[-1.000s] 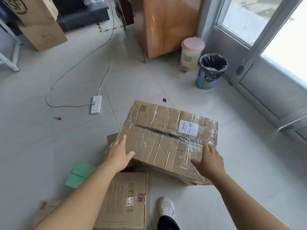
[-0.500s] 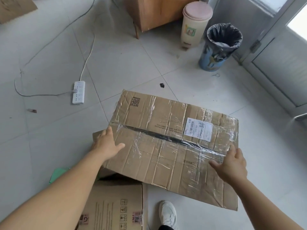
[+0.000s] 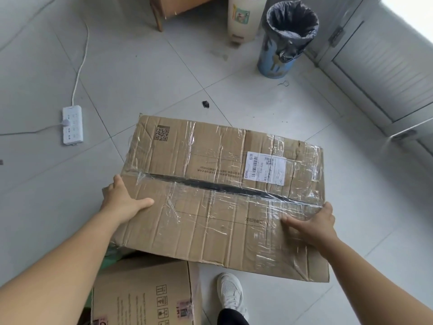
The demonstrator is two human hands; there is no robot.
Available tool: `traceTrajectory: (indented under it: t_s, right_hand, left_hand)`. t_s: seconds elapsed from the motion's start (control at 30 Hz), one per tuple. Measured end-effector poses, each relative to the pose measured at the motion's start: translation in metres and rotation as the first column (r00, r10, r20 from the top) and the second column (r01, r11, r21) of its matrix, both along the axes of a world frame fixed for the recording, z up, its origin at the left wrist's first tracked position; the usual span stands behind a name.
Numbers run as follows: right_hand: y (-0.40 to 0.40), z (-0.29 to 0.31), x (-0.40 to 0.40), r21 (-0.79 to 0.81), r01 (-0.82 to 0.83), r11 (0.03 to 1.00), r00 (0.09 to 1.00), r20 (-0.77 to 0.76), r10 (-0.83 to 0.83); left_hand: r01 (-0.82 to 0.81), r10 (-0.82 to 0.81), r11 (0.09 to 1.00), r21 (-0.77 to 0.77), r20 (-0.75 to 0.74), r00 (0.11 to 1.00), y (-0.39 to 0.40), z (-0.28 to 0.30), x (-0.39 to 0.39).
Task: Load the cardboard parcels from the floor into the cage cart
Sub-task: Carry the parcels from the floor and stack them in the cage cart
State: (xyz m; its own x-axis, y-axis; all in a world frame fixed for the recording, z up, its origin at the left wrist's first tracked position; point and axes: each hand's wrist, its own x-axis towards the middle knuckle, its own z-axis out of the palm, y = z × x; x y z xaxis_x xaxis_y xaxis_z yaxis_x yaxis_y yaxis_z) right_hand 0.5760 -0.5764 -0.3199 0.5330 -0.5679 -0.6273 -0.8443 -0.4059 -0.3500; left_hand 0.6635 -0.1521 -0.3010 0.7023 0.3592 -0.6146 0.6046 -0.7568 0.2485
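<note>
While the taped cardboard parcel [image 3: 225,195] is held above the tiled floor [image 3: 140,73] | left hand [image 3: 121,200] clamped on left edge | right hand [image 3: 314,224] clamped on right edge | second parcel [image 3: 145,294] lies below.

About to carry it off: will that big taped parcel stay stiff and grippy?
The taped parcel looks creased and its top seam gapes, so it may flex. Glossy tape under the right hand could be slippery. The left hand sits on barer cardboard, likely grippier.

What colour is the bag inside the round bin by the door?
Black. The bag lines the blue bin, seen best in the head view.
</note>
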Motion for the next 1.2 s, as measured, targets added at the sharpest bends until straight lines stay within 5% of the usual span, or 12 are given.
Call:
traceTrajectory:
  t_s: [0.43, 1.2]
  right_hand:
    - [0.002, 0.046, -0.024, 0.063, 0.053, 0.997, 0.989, 0.136, -0.061]
    - [0.028, 0.355, -0.194, -0.103, 0.264, 0.959, 0.842, 0.51, -0.177]
  left_hand:
    - [0.017, -0.013, 1.0, -0.02, 0.166, 0.986, -0.004, 0.057, -0.011]
    - [0.283, -0.123, 0.941, -0.184, 0.593, 0.795, -0.004, 0.332, -0.099]
